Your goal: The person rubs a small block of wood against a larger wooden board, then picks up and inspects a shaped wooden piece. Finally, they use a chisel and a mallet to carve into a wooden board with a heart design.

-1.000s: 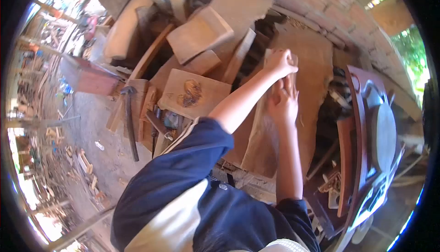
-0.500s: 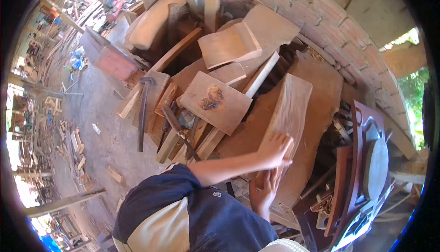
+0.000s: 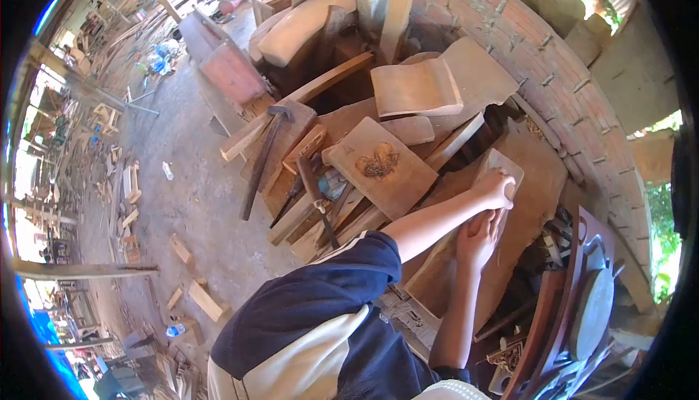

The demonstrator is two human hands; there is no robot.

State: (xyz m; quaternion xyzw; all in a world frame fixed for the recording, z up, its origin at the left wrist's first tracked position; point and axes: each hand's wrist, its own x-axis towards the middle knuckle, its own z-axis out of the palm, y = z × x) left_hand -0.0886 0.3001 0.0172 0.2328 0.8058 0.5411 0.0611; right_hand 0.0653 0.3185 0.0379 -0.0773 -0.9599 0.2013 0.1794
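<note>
A long wooden piece (image 3: 455,251) slants across a broad brown slab (image 3: 542,174). Near its far end, my left hand (image 3: 496,189) is closed, fingers curled down against the top face. Close below it is my right hand (image 3: 480,234), its fingers pressed together and their tips reaching toward the left hand. Whatever small item lies under the fingers is too hidden to name. To the left rests a square board (image 3: 382,169) with a dark patch of shavings. Beside that board are a mallet-like tool (image 3: 313,185) and a long-handled hammer (image 3: 263,156).
A curved wooden piece (image 3: 416,88) lies at the back, in front of a brick wall (image 3: 502,25). Dark red furniture parts (image 3: 539,334) lean at the right. Offcuts (image 3: 206,300) and a plastic bottle (image 3: 175,330) are on the floor at the left.
Both hands have moved forward along the wooden piece, toward its far end, and my arms are stretched out further. The camera view has shifted, so the surroundings appear further right.
</note>
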